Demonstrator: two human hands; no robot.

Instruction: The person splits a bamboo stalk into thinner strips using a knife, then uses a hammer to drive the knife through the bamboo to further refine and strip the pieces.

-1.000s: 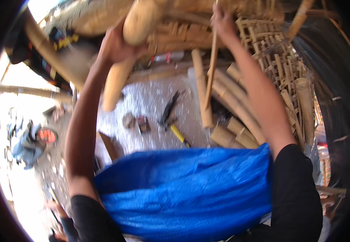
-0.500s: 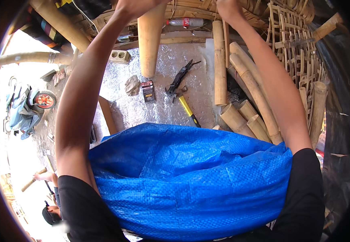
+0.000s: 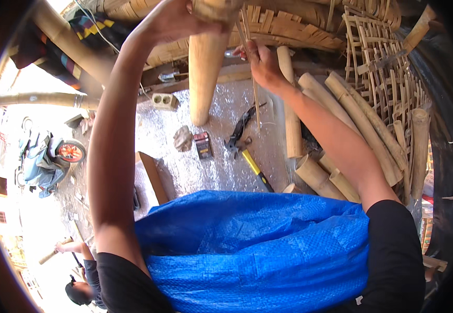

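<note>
Bamboo pole (image 3: pixel 204 78) under left hand (image 3: pixel 177 21), thin strip (image 3: pixel 254 88) in right hand (image 3: pixel 262 63)

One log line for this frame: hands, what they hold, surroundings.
left hand: gripping top of thick bamboo pole | right hand: holding thin bamboo strip | below: hammer, blue tarp | right: stacked bamboo poles

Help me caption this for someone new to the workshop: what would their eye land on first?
First the bright blue tarp across the person's lap, filling the lower middle. Next, the thick bamboo pole standing upright at top centre, gripped at its top by the left hand, while the right hand beside it holds a thin bamboo strip. Cut bamboo lengths lie stacked to the right.
</note>
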